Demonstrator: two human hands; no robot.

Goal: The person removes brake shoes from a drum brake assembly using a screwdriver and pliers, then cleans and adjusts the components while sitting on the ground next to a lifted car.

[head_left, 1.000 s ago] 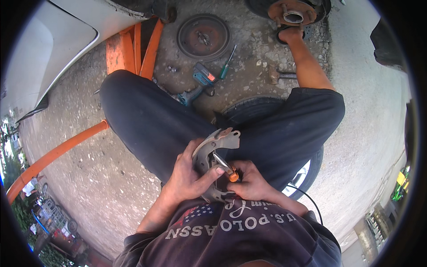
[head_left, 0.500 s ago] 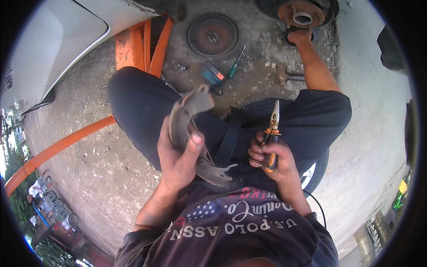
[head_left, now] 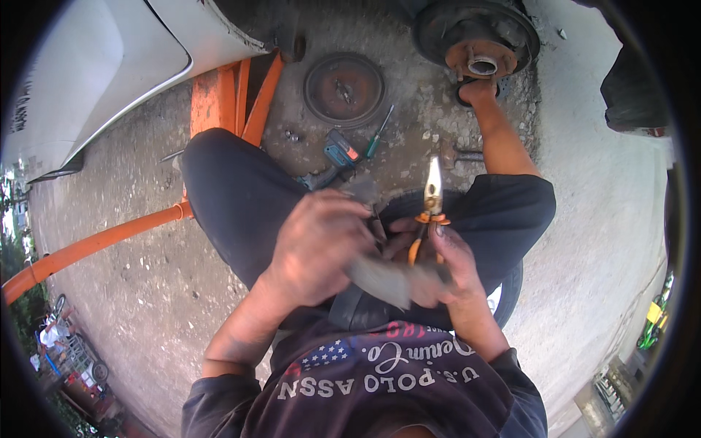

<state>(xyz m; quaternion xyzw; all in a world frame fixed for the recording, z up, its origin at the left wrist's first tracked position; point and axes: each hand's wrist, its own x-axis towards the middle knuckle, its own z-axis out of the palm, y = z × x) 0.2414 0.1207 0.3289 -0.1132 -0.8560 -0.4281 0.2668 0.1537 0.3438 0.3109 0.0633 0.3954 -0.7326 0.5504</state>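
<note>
Head view: since earlier frame, left hand [head_left: 318, 244] closer to right hand [head_left: 461, 266]. Brake shoe [head_left: 383, 281] between both, blurred, partly behind left. Right fingers clamped on pliers [head_left: 433, 196]; left, I cannot tell. Ground beyond: rusty disc [head_left: 363, 84], drill [head_left: 339, 153], screwdriver [head_left: 374, 143], hammer [head_left: 467, 155].

And here a dark, faded shirt [head_left: 365, 401] is worn, cut with short, loose sleeves [head_left: 522, 387]. Across its chest white block lettering [head_left: 438, 377] is printed in a bowed line, joined by curly white script [head_left: 391, 363] and a flash of red print [head_left: 401, 328]! A blue patch [head_left: 326, 354] is dotted with white stars. Dark bottoms [head_left: 241, 186] are worn too, their right leg ended around the knee; left hand [head_left: 321, 244] and right hand [head_left: 460, 271] are bare
</note>
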